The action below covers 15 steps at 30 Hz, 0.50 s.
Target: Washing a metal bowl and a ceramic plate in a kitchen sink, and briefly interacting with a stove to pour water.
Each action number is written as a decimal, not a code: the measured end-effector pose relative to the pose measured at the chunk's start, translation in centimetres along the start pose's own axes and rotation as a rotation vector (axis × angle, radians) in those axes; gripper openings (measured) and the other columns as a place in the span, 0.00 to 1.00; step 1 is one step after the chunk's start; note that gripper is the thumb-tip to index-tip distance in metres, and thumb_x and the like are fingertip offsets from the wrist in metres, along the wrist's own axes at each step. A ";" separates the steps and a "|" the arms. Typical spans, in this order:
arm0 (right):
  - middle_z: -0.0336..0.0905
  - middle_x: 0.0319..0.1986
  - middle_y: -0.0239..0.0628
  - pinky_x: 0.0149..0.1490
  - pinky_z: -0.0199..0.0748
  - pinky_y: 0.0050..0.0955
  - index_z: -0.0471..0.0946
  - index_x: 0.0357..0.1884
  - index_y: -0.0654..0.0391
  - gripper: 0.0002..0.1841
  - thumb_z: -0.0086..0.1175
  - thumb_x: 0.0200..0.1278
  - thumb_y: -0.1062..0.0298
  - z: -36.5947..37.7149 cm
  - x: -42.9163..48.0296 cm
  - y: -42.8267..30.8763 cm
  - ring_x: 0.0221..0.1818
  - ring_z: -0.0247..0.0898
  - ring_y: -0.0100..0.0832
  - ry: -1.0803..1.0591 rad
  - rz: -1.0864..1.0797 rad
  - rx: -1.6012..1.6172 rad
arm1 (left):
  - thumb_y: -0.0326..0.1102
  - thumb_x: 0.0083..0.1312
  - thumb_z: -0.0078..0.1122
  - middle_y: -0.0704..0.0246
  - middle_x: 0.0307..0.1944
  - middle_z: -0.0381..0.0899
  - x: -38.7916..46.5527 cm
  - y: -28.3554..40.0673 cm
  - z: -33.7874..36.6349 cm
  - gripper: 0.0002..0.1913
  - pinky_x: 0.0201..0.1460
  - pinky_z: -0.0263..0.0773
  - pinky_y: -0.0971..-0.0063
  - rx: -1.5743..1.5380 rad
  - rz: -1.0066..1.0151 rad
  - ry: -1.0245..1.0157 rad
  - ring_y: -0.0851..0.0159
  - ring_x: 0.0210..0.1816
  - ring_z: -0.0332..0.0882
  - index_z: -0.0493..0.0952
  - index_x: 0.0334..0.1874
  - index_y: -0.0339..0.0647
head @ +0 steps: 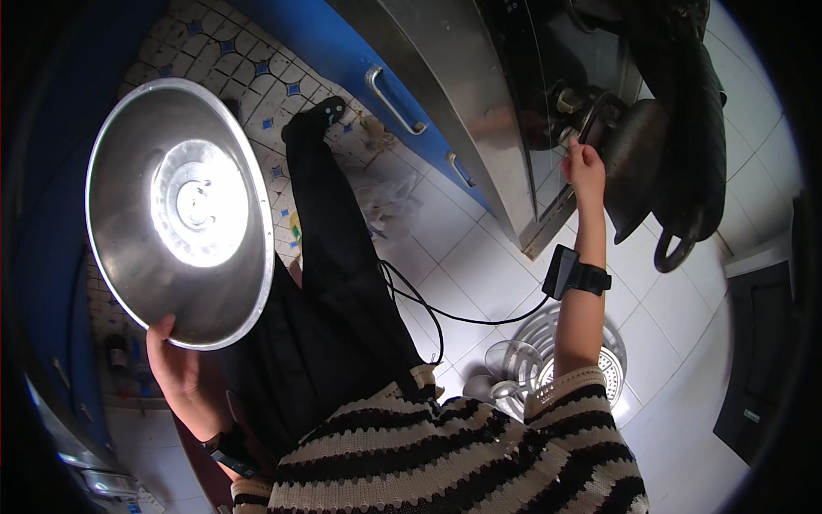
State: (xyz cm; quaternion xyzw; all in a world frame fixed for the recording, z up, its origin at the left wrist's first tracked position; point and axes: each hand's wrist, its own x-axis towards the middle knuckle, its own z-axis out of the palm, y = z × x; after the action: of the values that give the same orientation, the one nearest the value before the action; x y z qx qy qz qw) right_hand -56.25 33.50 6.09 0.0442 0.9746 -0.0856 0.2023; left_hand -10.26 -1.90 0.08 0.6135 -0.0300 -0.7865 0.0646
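My left hand (173, 366) grips the lower rim of a large round metal basin (135, 257), its inside facing up with a bright glare at the centre. My right hand (584, 168) is stretched out to a stainless steel gas stove (443, 83), fingers closed at a small knob or fitting on its dark front, beside a dark curved handle. Whether the fingers grip this part cannot be made out. Dark pans or woks (681, 154) hang or stand just right of that hand. A black strapped device (575, 273) with a cable sits on my right forearm.
Blue cabinet doors with a metal handle (395, 103) lie below the stove. On the tiled floor are clear plastic bags (388, 199) and a stack of metal steamer racks and lids (539, 334). A black cable loops beside my leg. A dark box-like object (758, 360) stands at right.
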 end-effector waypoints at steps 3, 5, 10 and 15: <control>0.61 0.09 0.26 0.17 0.49 0.17 0.67 0.18 0.55 0.19 0.43 0.60 0.52 -0.7 1.0 1.0 0.11 0.52 0.17 -0.083 -0.054 -0.120 | 0.28 0.51 0.49 0.59 0.48 0.68 0.1 0.1 0.0 0.23 0.55 0.62 0.66 -0.027 0.005 -0.010 0.58 0.50 0.66 0.63 0.51 0.30; 0.60 0.08 0.26 0.16 0.48 0.18 0.67 0.19 0.54 0.18 0.42 0.61 0.52 -0.2 0.8 0.9 0.10 0.51 0.17 -0.085 -0.014 -0.121 | 0.28 0.51 0.49 0.59 0.48 0.68 0.2 0.0 -0.1 0.23 0.55 0.62 0.66 -0.043 0.007 -0.015 0.58 0.50 0.66 0.63 0.52 0.30; 0.60 0.08 0.25 0.16 0.48 0.18 0.68 0.22 0.54 0.18 0.41 0.61 0.51 0.6 -0.2 -0.1 0.10 0.51 0.17 -0.106 0.077 -0.032 | 0.28 0.51 0.49 0.59 0.49 0.68 0.7 0.0 0.1 0.23 0.55 0.62 0.66 -0.019 -0.004 -0.015 0.58 0.50 0.66 0.63 0.52 0.30; 0.61 0.10 0.27 0.18 0.52 0.19 0.68 0.25 0.55 0.18 0.39 0.62 0.51 1.0 -0.9 -1.3 0.11 0.53 0.19 -0.064 0.059 -0.118 | 0.28 0.52 0.49 0.59 0.48 0.68 1.3 -0.1 0.9 0.23 0.54 0.62 0.66 0.026 -0.021 -0.039 0.58 0.50 0.67 0.63 0.51 0.30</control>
State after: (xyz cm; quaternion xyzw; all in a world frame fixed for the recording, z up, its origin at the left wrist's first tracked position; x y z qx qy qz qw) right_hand -55.16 31.98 5.72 0.0580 0.9693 -0.0233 0.2378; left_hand -11.43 -2.03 -0.92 0.5989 -0.0348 -0.7987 0.0477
